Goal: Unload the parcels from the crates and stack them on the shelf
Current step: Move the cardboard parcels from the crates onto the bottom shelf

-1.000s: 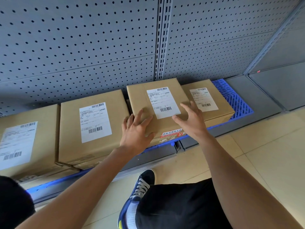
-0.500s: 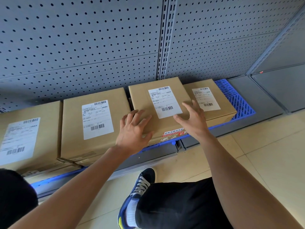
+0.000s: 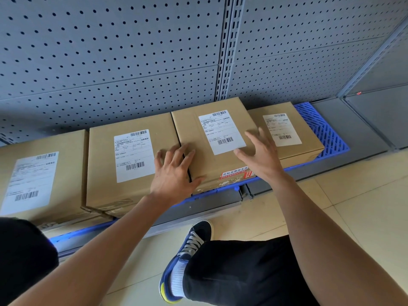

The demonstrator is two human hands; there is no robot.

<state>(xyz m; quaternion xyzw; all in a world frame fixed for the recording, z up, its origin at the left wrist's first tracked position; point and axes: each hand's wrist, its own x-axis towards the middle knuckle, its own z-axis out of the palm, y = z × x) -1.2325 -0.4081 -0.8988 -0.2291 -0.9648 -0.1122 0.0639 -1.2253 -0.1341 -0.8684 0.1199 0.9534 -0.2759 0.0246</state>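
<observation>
On low grey metal shelf: brown cardboard parcel with white label, third in row, long axis running toward pegboard. Left hand flat at its near-left corner; right hand spread on top, right side. Neither grip closed; both equally near.
</observation>
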